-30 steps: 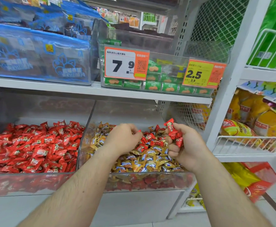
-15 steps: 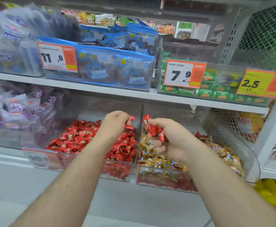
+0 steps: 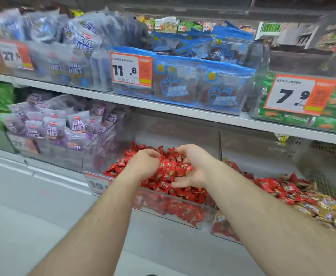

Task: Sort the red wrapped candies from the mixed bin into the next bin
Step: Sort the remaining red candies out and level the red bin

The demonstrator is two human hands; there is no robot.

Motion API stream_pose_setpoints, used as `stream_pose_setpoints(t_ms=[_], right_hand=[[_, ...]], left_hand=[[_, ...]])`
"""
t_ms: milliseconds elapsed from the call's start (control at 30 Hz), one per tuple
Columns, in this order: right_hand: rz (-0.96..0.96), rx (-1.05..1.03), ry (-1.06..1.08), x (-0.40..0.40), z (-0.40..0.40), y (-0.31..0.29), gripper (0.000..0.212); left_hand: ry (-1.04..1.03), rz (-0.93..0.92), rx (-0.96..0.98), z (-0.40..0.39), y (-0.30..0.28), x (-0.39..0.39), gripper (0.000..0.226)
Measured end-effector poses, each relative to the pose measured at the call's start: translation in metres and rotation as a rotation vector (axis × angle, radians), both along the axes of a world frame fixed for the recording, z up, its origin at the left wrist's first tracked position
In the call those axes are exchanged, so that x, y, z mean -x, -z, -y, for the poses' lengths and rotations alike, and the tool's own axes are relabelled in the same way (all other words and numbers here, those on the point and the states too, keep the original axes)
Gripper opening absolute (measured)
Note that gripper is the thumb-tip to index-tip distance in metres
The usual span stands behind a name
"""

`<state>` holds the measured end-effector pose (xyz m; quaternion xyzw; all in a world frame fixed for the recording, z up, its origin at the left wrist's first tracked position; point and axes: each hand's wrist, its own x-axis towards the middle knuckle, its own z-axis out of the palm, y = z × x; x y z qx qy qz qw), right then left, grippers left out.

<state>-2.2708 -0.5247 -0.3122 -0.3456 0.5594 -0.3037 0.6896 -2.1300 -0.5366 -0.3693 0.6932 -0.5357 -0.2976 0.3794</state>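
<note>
The clear bin (image 3: 92, 158) on the lower shelf holds a heap of red wrapped candies (image 3: 185, 193). Both my hands hover over that heap. My left hand (image 3: 143, 166) shows its back, fingers loosely curled downward, and no candy is visible in them. My right hand (image 3: 197, 168) is spread open, palm turned left, with loose red candies (image 3: 171, 166) lying against the palm and between the two hands. To the right stands the mixed bin (image 3: 222, 228), with gold and blue candies (image 3: 326, 210) and red ones (image 3: 270, 186) on top.
Purple snack bags (image 3: 53, 128) fill the bin to the left. The upper shelf (image 3: 163, 105) overhangs the bins and carries blue packs (image 3: 195, 86), green biscuit packs (image 3: 322, 122) and price tags 11.8 (image 3: 131, 69) and 7.9 (image 3: 296, 94). Wire mesh (image 3: 326, 166) closes the right.
My view and both hands shifted left from the mixed bin to the red bin. The right hand's grip on a bunch of red candies has opened; the left no longer shows its pinched candy.
</note>
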Motion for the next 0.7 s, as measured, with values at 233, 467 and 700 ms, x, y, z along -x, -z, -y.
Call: stream_pose_setpoints(t_ms=[233, 467, 700], right_hand=[[0.061, 0.119, 0.025, 0.027, -0.011, -0.001, 0.038], [0.208, 0.274, 0.153, 0.104, -0.049, -0.007, 0.019], [-0.295, 0.529, 0.433, 0.202, -0.055, -0.008, 0.01]], left_hand=[[0.002, 0.02, 0.113, -0.002, -0.008, 0.011, 0.024], [0.135, 0.097, 0.32, -0.018, -0.034, 0.08, 0.015], [0.395, 0.223, 0.35, -0.031, -0.038, 0.179, 0.019]])
